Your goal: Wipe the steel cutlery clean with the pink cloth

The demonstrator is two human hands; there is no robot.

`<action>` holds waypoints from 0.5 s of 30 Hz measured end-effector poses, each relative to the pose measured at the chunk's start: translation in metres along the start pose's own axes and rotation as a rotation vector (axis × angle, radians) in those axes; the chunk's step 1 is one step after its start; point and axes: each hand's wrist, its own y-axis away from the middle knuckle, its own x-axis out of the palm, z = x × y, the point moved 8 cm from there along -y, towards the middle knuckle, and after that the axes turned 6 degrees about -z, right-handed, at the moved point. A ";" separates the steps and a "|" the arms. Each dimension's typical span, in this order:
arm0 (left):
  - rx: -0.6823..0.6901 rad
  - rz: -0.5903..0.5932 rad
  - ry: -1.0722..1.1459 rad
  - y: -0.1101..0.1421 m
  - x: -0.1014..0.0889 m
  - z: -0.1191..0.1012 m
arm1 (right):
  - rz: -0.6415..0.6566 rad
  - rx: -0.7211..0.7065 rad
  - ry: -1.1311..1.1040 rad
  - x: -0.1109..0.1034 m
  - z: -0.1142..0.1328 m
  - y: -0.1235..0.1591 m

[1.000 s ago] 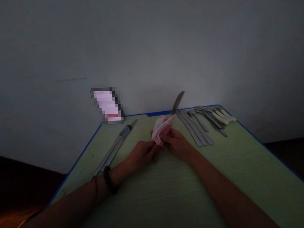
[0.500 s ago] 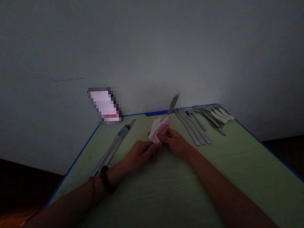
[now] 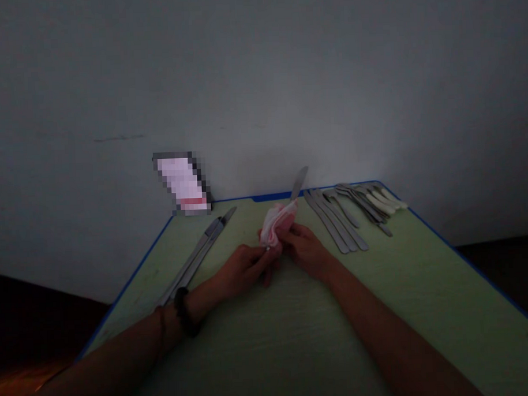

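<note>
Head view: left hand (image 3: 244, 269) found curled, fingers closed on the lower end of the cloth (image 3: 277, 225). Right hand (image 3: 308, 248) found partly closed, fingers pressed to the cloth's right side. Knife (image 3: 299, 184) noted within the folds, above the middle of the table (image 3: 269, 342), blade exposed and pointing up and away; handle mostly covered, full grip on it cannot be told. Two knives (image 3: 199, 253) lie side by side left of the cloth. Right of it, three utensils (image 3: 336, 225) lie in a row, a spoon (image 3: 344, 209) beside them, then a cutlery pile (image 3: 369, 205), some handles white. Pixelated device (image 3: 181, 183) leans near the wall (image 3: 260, 82)
</note>
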 end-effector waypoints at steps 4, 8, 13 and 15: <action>0.027 0.049 0.007 0.002 0.002 0.000 | -0.134 -0.075 -0.078 -0.010 0.008 -0.002; 0.073 0.004 0.024 0.001 -0.002 -0.004 | -0.101 -0.061 -0.064 -0.008 0.007 -0.002; 0.020 -0.072 0.024 -0.003 -0.005 -0.002 | -0.014 -0.050 -0.044 0.001 0.009 0.000; 0.005 -0.075 0.023 -0.004 -0.004 -0.001 | 0.015 -0.058 -0.062 0.004 0.013 0.002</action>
